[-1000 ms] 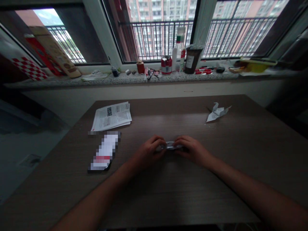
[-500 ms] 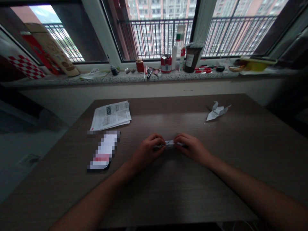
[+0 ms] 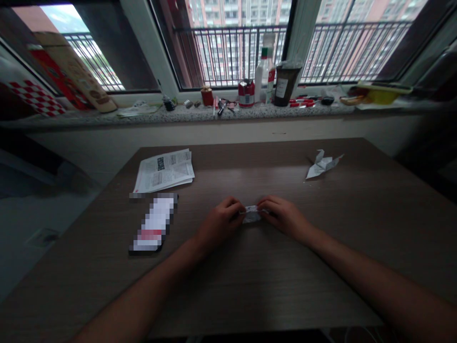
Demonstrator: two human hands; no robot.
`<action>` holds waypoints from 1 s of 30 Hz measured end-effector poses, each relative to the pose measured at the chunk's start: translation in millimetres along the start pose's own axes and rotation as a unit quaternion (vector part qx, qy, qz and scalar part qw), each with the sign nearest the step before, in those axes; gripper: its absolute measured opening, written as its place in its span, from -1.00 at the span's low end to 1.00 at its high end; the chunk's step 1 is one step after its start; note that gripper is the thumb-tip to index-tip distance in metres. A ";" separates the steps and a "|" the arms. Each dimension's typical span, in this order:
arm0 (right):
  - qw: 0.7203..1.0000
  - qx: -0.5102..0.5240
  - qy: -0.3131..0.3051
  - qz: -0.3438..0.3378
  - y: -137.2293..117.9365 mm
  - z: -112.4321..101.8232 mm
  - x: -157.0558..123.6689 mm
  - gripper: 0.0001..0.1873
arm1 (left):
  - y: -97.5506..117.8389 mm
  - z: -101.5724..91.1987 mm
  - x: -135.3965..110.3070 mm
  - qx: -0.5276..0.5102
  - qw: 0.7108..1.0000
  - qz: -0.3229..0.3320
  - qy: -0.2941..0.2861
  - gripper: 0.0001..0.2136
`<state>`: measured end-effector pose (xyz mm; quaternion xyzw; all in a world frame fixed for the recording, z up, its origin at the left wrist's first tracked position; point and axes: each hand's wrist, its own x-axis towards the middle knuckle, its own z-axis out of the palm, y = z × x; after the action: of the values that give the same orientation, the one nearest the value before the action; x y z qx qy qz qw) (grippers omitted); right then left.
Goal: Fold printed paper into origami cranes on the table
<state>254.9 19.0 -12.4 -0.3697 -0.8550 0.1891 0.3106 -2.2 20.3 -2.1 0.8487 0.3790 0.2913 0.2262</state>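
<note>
Between my two hands is a small folded piece of white paper (image 3: 252, 215), near the middle of the wooden table (image 3: 228, 281). My left hand (image 3: 225, 216) pinches its left end, fingers closed. At the right end, the fingers of my right hand (image 3: 280, 212) are closed on the same paper. The ends of the paper are hidden under my fingertips. Off to the far right stands a folded paper crane (image 3: 323, 165), apart from both hands.
A folded printed sheet (image 3: 164, 170) lies at the table's back left, with a phone (image 3: 154, 224) in front of it. The windowsill (image 3: 200, 114) behind carries a red can (image 3: 246, 93), bottles (image 3: 263, 76), a dark cup (image 3: 286, 85) and several small tools.
The paper between my hands has tipped, so more of its face shows below the upper edge. My hands have barely moved.
</note>
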 end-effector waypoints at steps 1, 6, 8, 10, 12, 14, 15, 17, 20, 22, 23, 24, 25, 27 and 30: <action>1.000 -0.007 0.000 -0.003 0.7 0.2 0.1 -0.89 | -0.7 0.7 -0.2 0.005 1.000 0.003 -0.003 -0.94; 0.996 -0.080 -0.008 -0.027 1.9 0.9 0.7 -0.88 | -3.0 2.5 -0.6 0.045 0.999 0.020 -0.021 -0.94; 0.992 -0.116 -0.014 -0.038 2.0 0.5 0.5 -0.87 | -3.1 1.8 -1.3 0.068 0.997 0.029 -0.029 -0.92; 0.987 -0.153 -0.018 -0.043 2.2 -0.7 0.3 -0.86 | -2.9 0.4 -2.7 0.098 0.993 0.044 -0.039 -0.90; 0.981 -0.186 -0.017 -0.050 2.3 -2.8 0.1 -0.86 | -2.3 -1.3 -4.7 0.136 0.987 0.069 -0.045 -0.86; 0.976 -0.207 -0.022 -0.058 2.2 -5.3 0.3 -0.85 | -1.2 -2.6 -6.9 0.173 0.978 0.100 -0.053 -0.81; 0.974 -0.215 -0.027 -0.060 2.1 -6.6 0.4 -0.85 | -0.5 -2.8 -8.0 0.185 0.974 0.116 -0.059 -0.79; 0.972 -0.224 -0.037 -0.063 2.4 -8.5 0.5 -0.83 | 0.9 -2.3 -9.9 0.199 0.967 0.138 -0.079 -0.74; 0.972 -0.217 -0.054 -0.078 4.5 -10.2 -0.9 -0.80 | 2.8 -0.1 -12.3 0.206 0.962 0.147 -0.101 -0.73; 0.973 -0.202 -0.067 -0.092 6.6 -11.3 -3.5 -0.77 | 4.3 0.7 -13.6 0.205 0.962 0.143 -0.106 -0.72; 0.973 -0.198 -0.074 -0.094 7.5 -12.0 -5.2 -0.74 | 5.3 0.6 -14.3 0.202 0.963 0.140 -0.107 -0.70; 0.973 -0.197 -0.080 -0.093 8.3 -12.8 -7.2 -0.71 | 6.4 0.1 -14.9 0.198 0.965 0.136 -0.110 -0.68; 0.972 -0.201 -0.087 -0.089 8.8 -13.7 -9.2 -0.68 | 7.6 -0.6 -15.4 0.194 0.966 0.131 -0.114 -0.66; 0.968 -0.217 -0.102 -0.078 9.0 -15.8 -12.6 -0.58 | 10.4 -2.1 -16.5 0.189 0.966 0.126 -0.124 -0.62; 0.962 -0.237 -0.124 -0.060 7.9 -19.1 -15.3 -0.47 | 14.3 -2.7 -17.8 0.186 0.964 0.124 -0.141 -0.55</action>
<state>279.9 14.6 -8.7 -0.3540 -0.9280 0.0064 0.1163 -6.4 -1.8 2.7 0.9487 0.2825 0.1193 0.0774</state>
